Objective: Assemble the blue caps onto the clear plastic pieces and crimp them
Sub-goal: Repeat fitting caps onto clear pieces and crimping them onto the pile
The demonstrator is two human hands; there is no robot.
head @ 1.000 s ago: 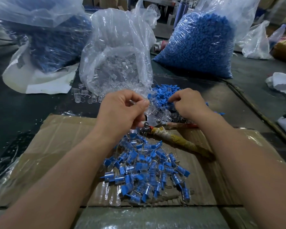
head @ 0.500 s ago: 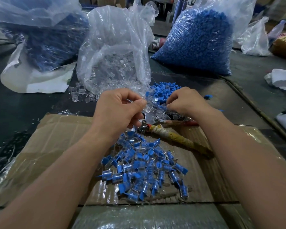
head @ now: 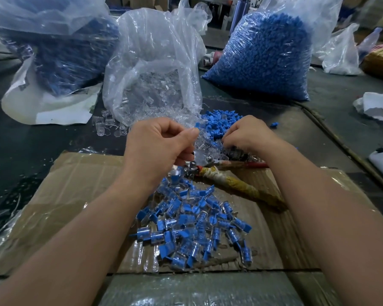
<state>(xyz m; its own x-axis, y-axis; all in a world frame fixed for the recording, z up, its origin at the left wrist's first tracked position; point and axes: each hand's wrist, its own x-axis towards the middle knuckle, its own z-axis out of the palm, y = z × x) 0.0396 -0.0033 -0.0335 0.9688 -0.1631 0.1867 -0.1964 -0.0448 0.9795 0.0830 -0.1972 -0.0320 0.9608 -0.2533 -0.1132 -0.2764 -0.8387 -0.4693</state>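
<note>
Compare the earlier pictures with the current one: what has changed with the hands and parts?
Very little. The right hand has edged slightly toward the left hand, reaching lower into the loose blue caps. The left hand's grip stays pinched on a clear piece. The assembled pile and pliers have not moved.
</note>
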